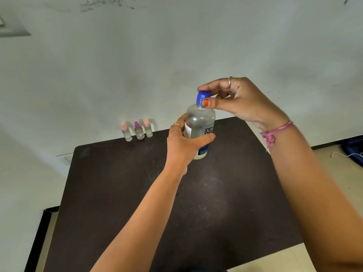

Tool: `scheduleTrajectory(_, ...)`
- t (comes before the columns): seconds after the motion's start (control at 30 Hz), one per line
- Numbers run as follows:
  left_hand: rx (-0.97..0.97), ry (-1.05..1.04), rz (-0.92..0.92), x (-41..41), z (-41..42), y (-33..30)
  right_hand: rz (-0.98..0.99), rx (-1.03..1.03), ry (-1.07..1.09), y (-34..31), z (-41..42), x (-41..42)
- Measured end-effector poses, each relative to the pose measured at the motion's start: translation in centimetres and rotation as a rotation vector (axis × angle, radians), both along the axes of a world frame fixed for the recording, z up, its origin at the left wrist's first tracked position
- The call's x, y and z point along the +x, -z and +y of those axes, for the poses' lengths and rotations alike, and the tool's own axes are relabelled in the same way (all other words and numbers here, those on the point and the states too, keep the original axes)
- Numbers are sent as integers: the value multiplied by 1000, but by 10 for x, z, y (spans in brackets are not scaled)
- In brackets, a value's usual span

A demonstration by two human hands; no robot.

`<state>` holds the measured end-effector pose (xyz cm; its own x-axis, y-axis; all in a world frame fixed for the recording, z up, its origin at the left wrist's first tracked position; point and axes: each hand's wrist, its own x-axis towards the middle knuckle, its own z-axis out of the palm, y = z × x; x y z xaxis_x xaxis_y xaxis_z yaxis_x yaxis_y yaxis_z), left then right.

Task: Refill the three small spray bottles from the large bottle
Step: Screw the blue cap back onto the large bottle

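Note:
The large clear bottle [199, 122] with a white and blue label is held upright above the dark table [137, 193]. My left hand [184, 146] grips its body around the middle. My right hand [235, 99] pinches the blue cap [202, 97] between thumb and fingers. Three small spray bottles stand in a row at the table's far edge by the wall: one with a pink top [126, 132], one with a purple top [139, 130], and another pink-topped one [148, 128].
A pale wall rises directly behind the table. Light floor tiles show on the right, with a blue object [353, 152] and a white cable [345, 155] lying there. A dark skirting strip runs along the lower left.

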<state>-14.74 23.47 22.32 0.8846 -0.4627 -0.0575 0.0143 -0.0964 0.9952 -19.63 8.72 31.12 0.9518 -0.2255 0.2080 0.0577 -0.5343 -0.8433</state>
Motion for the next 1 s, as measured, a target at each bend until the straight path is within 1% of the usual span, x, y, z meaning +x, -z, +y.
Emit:
scheduleTrajectory(0.17,17,-58,-30,3,0,3,-162,11,335,22,28,4)
scheduleTrajectory(0.2,21,-57,-34,3,0,3,-167,16,369,24,33,5)
scheduleTrajectory(0.27,19,-50,-38,4,0,3,-103,36,382,24,33,7)
scheduleTrajectory(0.33,23,-39,-36,4,0,4,6,101,281,15,24,6)
scheduleTrajectory(0.4,29,-22,-30,4,1,7,59,132,81,6,10,1)
scheduleTrajectory(0.47,28,-12,-19,3,0,8,44,40,-86,0,1,-5)
scheduleTrajectory(0.5,26,-11,-22,2,-1,8,30,-8,-114,0,-1,-6)
scheduleTrajectory(0.6,17,-33,-22,2,-4,13,-36,-115,-7,5,3,-2)
scheduleTrajectory(0.73,17,-85,-20,4,-7,20,-162,-120,259,23,21,5)
scheduleTrajectory(0.83,35,-106,-66,4,-9,21,-231,-260,441,38,36,7)
scheduleTrajectory(0.9,45,-98,-72,4,-10,24,-250,-315,476,44,41,8)
scheduleTrajectory(0.93,48,-94,-71,5,-10,25,-227,-309,467,43,40,8)
scheduleTrajectory(1.0,53,-92,-71,5,-10,27,-120,-254,401,35,32,7)
